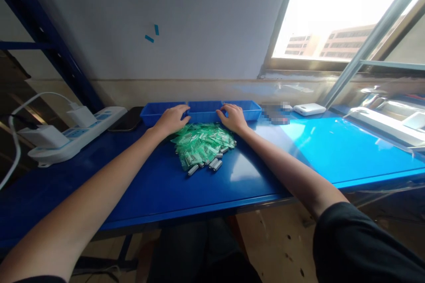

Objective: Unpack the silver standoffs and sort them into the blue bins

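A long blue plastic tray (247, 109) with compartments lies at the back of the blue table. My left hand (171, 119) rests on its front rim left of centre, fingers curled over the edge. My right hand (233, 117) rests on the same rim right of centre, fingers bent onto it. Between and just in front of both hands lies a heap of small green packets (201, 142). Several little grey cylinders (212, 166) lie at the heap's near edge.
A white power strip (71, 137) with two plugged chargers sits at the left, a dark phone (125, 120) beside it. A white box (309, 108) lies by the window sill at right. A blue shelf frame (49, 44) stands at the left.
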A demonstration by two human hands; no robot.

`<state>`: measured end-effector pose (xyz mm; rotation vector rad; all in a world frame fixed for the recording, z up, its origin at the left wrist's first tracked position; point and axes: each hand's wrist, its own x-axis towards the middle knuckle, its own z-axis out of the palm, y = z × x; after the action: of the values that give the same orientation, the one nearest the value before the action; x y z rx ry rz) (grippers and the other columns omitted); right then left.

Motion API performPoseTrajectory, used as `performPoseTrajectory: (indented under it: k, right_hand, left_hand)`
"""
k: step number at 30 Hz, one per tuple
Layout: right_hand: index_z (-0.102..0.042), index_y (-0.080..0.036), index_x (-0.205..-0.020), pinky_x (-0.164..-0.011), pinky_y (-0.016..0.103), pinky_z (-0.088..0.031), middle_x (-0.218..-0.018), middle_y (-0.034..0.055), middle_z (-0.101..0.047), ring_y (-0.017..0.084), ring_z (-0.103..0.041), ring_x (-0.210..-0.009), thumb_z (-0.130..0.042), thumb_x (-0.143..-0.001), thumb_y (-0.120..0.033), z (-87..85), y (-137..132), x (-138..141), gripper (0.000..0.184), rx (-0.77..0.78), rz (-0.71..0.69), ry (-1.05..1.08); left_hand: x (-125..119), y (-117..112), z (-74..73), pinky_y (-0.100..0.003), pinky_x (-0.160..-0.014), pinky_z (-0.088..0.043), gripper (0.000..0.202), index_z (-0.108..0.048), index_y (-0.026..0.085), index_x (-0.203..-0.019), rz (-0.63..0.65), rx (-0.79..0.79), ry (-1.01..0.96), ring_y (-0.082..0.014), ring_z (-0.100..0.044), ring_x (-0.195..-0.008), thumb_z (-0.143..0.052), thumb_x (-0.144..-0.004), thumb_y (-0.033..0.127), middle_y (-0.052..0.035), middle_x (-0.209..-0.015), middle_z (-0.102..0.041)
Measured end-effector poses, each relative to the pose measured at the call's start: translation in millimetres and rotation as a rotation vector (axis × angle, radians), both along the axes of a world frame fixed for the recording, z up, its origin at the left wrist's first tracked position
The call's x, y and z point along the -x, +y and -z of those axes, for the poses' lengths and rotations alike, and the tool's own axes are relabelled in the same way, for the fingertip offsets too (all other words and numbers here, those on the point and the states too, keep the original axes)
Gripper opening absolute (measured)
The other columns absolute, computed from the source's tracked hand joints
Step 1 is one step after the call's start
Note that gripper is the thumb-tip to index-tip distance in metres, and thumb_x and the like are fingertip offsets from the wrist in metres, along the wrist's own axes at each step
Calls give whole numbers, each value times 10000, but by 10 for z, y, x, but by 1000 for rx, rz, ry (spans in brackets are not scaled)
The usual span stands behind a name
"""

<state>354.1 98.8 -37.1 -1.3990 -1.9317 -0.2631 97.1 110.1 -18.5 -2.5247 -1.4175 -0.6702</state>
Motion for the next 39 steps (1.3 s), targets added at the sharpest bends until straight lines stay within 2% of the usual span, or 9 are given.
performPoseTrajectory:
  k: [8, 16, 22, 28, 39]
  right_hand:
    - [-676, -186, -925, -991, 411, -354, -1111, 99, -683, 273, -577, -1093, -513, -916, -387, 44, 15, 57, 259, -20, -28, 67]
    - [-687, -179, -932, -977, 396, -369, -1109, 97, -685, 263, -591, -1069, -509, -923, -390, 20, -43, 62, 276, -27, -20, 36]
    - [-682, -175, -972, -994, 391, -365, -1139, 95, -674, 270, -576, -1107, -481, -935, -391, 13, -95, 50, 297, 6, -27, 1]
    - [-695, -179, -975, -984, 366, -391, -1124, 82, -688, 257, -596, -1095, -489, -927, -383, -28, -183, 68, 294, 26, -19, -12]
    - [-704, -188, -989, -956, 362, -438, -1093, 79, -699, 255, -612, -1094, -529, -895, -348, -51, -232, 16, 255, 20, -69, -56]
  left_hand:
    - [46, -68, -25, -397, -1030, -413, 457, -579, 140, -1267, 11, -2, -33, -289, -547, -1208, -457, -882, 355, -110, -1333, -579]
    - [42, -102, -50, -378, -1031, -407, 472, -585, 133, -1269, -5, 20, -20, -285, -538, -1222, -462, -875, 363, -113, -1340, -576]
    - [53, -194, -35, -412, -1078, -334, 516, -523, 197, -1347, -75, 35, 35, -273, -462, -1307, -463, -886, 420, -79, -1420, -506]
    - [73, -311, -60, -365, -1083, -323, 520, -484, 205, -1383, -75, 102, 54, -240, -431, -1333, -376, -930, 434, -63, -1451, -470]
    - [71, -311, -17, -421, -1086, -304, 545, -468, 208, -1390, -71, 81, 53, -267, -421, -1336, -334, -935, 477, -91, -1452, -466]
